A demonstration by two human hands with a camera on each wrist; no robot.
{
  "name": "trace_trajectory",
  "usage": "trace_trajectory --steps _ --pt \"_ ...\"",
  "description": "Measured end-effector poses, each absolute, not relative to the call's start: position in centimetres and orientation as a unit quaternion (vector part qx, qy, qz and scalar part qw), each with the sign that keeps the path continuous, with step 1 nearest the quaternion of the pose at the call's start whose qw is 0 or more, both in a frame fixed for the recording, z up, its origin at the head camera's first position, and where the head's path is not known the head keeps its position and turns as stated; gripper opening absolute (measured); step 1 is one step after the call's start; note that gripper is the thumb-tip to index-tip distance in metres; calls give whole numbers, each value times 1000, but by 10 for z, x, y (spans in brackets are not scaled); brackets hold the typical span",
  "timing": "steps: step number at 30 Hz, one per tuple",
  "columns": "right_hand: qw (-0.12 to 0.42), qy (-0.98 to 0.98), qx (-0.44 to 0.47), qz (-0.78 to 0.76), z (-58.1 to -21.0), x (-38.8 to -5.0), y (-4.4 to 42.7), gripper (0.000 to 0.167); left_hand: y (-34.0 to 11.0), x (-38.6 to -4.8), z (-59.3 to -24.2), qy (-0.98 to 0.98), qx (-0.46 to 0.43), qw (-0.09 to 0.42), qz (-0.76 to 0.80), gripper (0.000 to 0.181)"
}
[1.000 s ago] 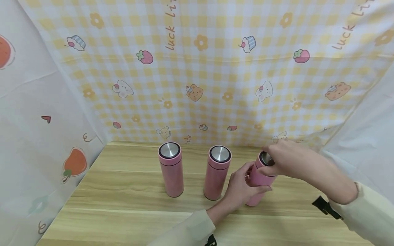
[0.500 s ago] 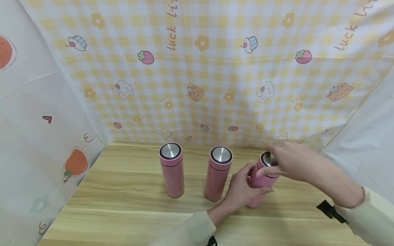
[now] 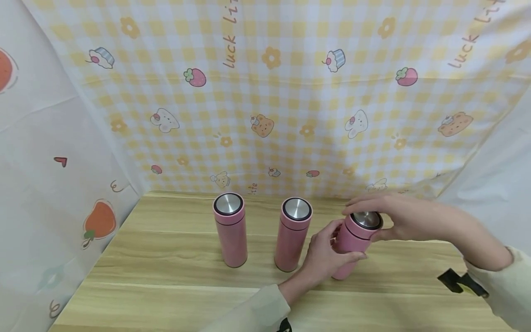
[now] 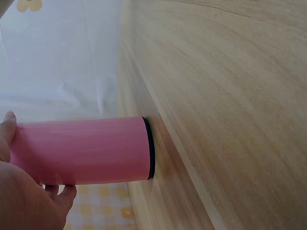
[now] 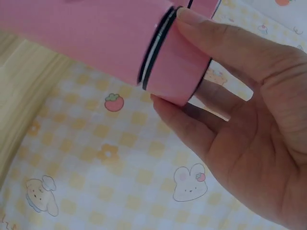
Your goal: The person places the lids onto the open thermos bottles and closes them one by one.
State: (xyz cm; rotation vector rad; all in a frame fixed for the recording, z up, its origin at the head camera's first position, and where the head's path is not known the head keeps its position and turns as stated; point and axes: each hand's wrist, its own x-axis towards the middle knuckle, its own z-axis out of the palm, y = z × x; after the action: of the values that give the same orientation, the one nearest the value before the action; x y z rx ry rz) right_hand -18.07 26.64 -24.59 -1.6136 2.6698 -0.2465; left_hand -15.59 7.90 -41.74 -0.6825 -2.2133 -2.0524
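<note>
At the right of the head view stands a pink thermos (image 3: 347,249), gripped round its body by my left hand (image 3: 325,253). My right hand (image 3: 408,216) arches over its lid (image 3: 357,229), thumb on the near side and fingers on the far side. In the right wrist view the thumb and fingertips touch the pink lid (image 5: 177,67), and a dark seam with a pale line shows between it and the body (image 5: 91,36). The left wrist view has the thermos's black base (image 4: 150,148) at the wooden table, fingers and thumb round the upper body.
Two matching pink thermoses with steel-topped lids stand upright to the left, the middle thermos (image 3: 290,244) close to my left hand and the left thermos (image 3: 233,242) farther off. A checked cloth (image 3: 265,92) hangs behind the wooden table (image 3: 166,263).
My right hand has shifted right and its fingers have spread wider round the lid, so more of the steel top shows. The left hand and the other two thermoses stay put.
</note>
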Motion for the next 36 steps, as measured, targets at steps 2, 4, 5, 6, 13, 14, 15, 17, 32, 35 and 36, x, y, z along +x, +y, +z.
trace_trajectory --steps 2,4,5,6,13,14,15,17,32,35,36 --pt "-3 847 -526 -76 -247 -182 265 60 79 -156 -418 -714 -222 24 -663 68" --pt "-1 845 -528 -80 -247 -182 264 58 79 -156 -418 -715 -221 23 -663 67" --pt "2 846 -527 -82 -247 -182 263 58 79 -156 -418 -715 -221 23 -663 67" --pt "4 847 -524 -83 -247 -181 262 57 79 -156 -418 -715 -220 22 -663 67" --pt "27 862 -497 -95 -243 -177 257 55 79 -156 -419 -719 -214 20 -661 68" --pt "31 865 -492 -97 -242 -177 256 56 79 -156 -419 -719 -213 19 -661 68" --pt "34 867 -487 -98 -242 -177 255 56 79 -156 -419 -720 -212 19 -660 68" --pt "41 872 -478 -100 -241 -176 255 58 80 -156 -419 -721 -210 18 -660 67" --pt "86 907 -400 -102 -236 -174 243 62 81 -155 -417 -727 -204 17 -655 67" --pt "89 911 -388 -104 -235 -173 242 62 81 -155 -417 -727 -206 19 -655 67" --pt "90 912 -385 -104 -235 -173 242 61 81 -156 -417 -726 -206 18 -655 67"
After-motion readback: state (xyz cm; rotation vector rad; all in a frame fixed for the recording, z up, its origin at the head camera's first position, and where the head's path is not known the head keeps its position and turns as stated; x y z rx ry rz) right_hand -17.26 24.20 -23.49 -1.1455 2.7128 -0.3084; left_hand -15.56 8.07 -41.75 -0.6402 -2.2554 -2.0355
